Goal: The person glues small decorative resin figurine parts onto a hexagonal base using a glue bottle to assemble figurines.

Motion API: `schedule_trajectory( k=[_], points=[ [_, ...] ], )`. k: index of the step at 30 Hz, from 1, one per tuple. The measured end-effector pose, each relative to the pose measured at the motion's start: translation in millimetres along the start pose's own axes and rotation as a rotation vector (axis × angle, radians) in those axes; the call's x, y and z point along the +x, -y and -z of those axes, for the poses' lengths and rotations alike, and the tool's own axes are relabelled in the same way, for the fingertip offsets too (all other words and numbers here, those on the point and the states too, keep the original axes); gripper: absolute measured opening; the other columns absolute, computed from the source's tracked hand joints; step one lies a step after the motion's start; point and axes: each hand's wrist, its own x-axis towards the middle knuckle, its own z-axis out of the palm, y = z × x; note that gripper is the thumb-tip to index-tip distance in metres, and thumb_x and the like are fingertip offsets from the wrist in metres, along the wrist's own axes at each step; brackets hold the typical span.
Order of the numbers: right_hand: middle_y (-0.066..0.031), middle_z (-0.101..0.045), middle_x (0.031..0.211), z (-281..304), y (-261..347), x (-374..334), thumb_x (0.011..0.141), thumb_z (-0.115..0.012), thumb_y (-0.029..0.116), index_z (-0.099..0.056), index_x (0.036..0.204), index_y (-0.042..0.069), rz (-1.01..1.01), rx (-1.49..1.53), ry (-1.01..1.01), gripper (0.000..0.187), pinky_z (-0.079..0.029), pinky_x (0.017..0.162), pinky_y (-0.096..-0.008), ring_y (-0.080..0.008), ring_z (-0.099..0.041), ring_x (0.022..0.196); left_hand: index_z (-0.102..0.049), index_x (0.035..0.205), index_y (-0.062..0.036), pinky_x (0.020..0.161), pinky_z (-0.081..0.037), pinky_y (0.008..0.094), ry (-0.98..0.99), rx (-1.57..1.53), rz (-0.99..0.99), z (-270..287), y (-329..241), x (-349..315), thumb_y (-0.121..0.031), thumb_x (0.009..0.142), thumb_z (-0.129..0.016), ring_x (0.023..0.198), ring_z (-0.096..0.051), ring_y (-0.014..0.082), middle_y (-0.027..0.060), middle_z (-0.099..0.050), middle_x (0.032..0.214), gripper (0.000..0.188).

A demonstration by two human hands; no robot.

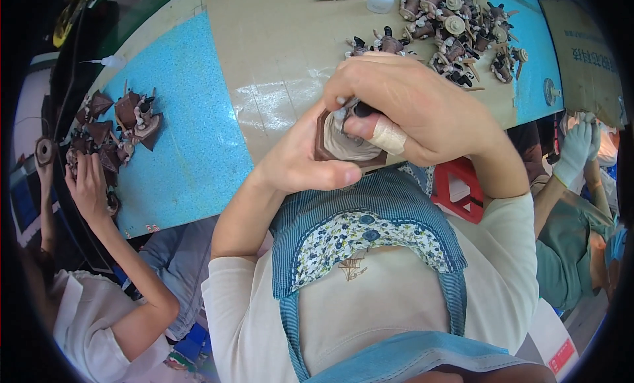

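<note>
Figurine (351, 146), likely light, stiff, fragile, sat clamped by left hand (290, 162) and right hand (419, 109); brown base rim (321, 140) looked safest hold.

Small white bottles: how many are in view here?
2. One bottle is at the top, beside the larger pile of figurines; the other bottle is upper left, above the smaller pile of figurines. More may be hidden.

From the person's head, one wide fisheye view looks steeply down, close above the bare hands (422, 105), with the striped blue fabric apron (323, 214) below and the flat blue-and-brown worktop (188, 139) beyond.
</note>
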Motion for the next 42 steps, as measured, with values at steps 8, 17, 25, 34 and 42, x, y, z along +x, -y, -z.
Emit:
schedule_trajectory(
  k=[8, 17, 25, 34, 42],
  points=[
    [-0.0106, -0.057, 0.091, 14.3, 0.6, 13.9, 0.064, -0.059, -0.004, -0.064, 0.107, 0.002, 0.230, 0.003, 0.171, 0.044, -0.043, 0.076, -0.0357, -0.0307, -0.053, 0.089, -0.031, 0.137, 0.0036, 0.097, -0.044, 0.0362, 0.289, -0.162, -0.001, 23.8, 11.5, -4.3, -0.017, 0.068, -0.071, 0.118, -0.048, 0.0219, 0.0137, -0.047, 0.125, 0.083],
    [-0.0177, -0.061, 0.104, 24.8, -61.7, -27.7, 0.075, -0.063, -0.001, -0.053, 0.117, -0.003, -0.303, -0.116, -0.711, 0.043, -0.048, 0.087, -0.0335, -0.0296, -0.061, 0.096, -0.035, 0.137, 0.0018, 0.102, -0.038, 0.0397, -0.919, 1.554, -0.135, 52.6, -54.5, -58.8, -0.001, 0.075, -0.059, 0.127, -0.044, 0.0335, 0.0238, -0.047, 0.132, 0.067],
    [-0.0257, -0.059, 0.092, 8.4, -106.0, 1.3, 0.077, -0.060, -0.003, -0.047, 0.103, -0.004, -0.607, -0.382, -0.514, 0.028, -0.047, 0.078, -0.0484, -0.0449, -0.059, 0.087, -0.052, 0.124, -0.0005, 0.095, -0.045, 0.0391, -0.384, 1.690, -0.662, 45.3, -82.0, 137.2, -0.001, 0.081, -0.058, 0.113, -0.055, 0.0363, 0.0204, -0.055, 0.122, 0.043],
    [-0.0227, -0.057, 0.095, 10.9, -70.8, -8.0, 0.084, -0.055, -0.002, -0.049, 0.110, -0.003, -0.597, -0.107, -0.641, 0.027, -0.045, 0.079, -0.0438, -0.0379, -0.058, 0.088, -0.047, 0.119, -0.0040, 0.084, -0.051, 0.0446, -0.331, 2.110, -0.591, 55.6, -87.7, 270.5, -0.011, 0.075, -0.070, 0.100, -0.059, 0.0372, 0.0175, -0.054, 0.116, 0.050],
    [-0.0107, -0.056, 0.097, 12.4, -47.6, -29.3, 0.091, -0.056, 0.008, -0.046, 0.132, 0.002, -0.432, 0.090, -0.740, 0.043, -0.045, 0.078, -0.0314, -0.0187, -0.056, 0.082, -0.058, 0.116, -0.0030, 0.077, -0.050, 0.0368, -0.759, 1.528, -0.731, 76.9, -67.9, 153.9, -0.024, 0.066, -0.077, 0.087, -0.059, 0.0290, 0.0144, -0.059, 0.098, 0.057]
  ],
)
